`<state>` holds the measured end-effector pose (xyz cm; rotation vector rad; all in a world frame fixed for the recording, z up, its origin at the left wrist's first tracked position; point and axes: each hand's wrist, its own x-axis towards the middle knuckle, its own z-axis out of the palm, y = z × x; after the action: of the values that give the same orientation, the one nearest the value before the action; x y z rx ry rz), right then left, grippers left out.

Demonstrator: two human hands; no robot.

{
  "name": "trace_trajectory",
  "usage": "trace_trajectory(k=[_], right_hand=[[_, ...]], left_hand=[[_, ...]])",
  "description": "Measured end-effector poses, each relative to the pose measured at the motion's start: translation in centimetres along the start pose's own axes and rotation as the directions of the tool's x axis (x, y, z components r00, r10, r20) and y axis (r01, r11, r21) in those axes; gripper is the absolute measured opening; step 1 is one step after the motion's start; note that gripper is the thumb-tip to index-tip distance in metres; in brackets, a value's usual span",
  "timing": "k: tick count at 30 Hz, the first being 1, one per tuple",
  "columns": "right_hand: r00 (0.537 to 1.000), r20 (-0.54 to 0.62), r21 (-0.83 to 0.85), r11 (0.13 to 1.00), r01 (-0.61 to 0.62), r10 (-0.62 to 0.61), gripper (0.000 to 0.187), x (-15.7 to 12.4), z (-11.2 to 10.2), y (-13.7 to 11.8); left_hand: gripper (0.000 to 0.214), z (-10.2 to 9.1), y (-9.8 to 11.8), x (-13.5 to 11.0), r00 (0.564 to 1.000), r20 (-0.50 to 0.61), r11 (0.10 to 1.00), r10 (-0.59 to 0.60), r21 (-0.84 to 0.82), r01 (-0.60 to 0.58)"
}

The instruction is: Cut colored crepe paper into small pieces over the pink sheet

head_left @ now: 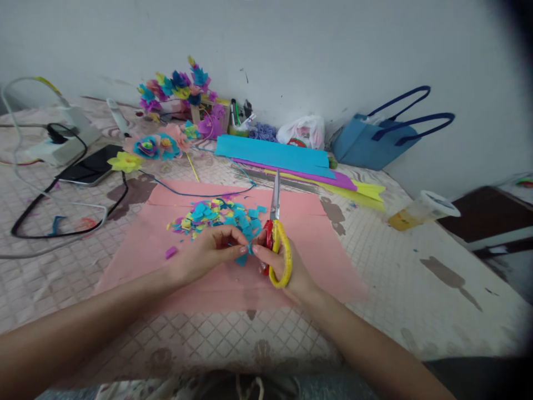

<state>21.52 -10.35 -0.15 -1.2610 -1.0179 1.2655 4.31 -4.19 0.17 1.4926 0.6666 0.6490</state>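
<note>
Blue scrap (250, 248) sits just above counter (266, 329) and pink sheet (327, 250), pinched by the left hand (206, 251) and right hand (297, 273), fingertips nearly closed. Right also holds scissors (275, 215); that double grip risks them slipping, scattering the pile (208, 214). Bag (366, 144), blue strip (272, 152), cup (422, 210) farther off; scissors and pile crowd the hands.

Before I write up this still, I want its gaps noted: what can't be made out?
All in the head view:
- Blue paper piece: full shape, hidden by the left hand and right hand.
- Scissors: part of the red handle, behind the right hand.
- Blue tote bag: contents, hidden by its sides.
- Tub: yellow contents, too blurred to identify.
</note>
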Motion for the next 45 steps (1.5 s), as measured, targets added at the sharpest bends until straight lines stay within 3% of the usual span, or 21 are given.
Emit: trace_trajectory(k=[16,25,36,42,45], right_hand=[[1.0,-0.018,-0.063,0.998,-0.018,0.017,0.025,-0.3,0.5,-0.7],[1.0,0.018,-0.1,0.995,0.027,-0.025,0.025,-0.4,0.4,-0.9],[0.999,0.018,-0.098,0.995,-0.029,0.031,0.026,-0.3,0.3,-1.0],[1.0,-0.002,-0.109,0.994,-0.016,0.016,0.024,-0.1,0.0,-1.0],[1.0,-0.001,-0.092,0.996,-0.015,0.015,0.024,0.0,-0.1,-1.1]], left_hand=[[0.02,0.5,1.1,-0.1,0.993,-0.044,0.99,-0.106,-0.102,0.101],[0.022,0.5,0.5,0.0,0.999,-0.024,0.996,-0.044,-0.074,0.042],[0.017,0.4,0.6,-0.2,0.999,-0.038,0.999,-0.025,-0.025,0.024],[0.023,0.1,0.8,-0.4,0.998,0.038,0.997,0.05,0.055,-0.052],[0.016,-0.1,1.2,-0.5,0.996,0.057,0.993,0.063,0.098,-0.068]])
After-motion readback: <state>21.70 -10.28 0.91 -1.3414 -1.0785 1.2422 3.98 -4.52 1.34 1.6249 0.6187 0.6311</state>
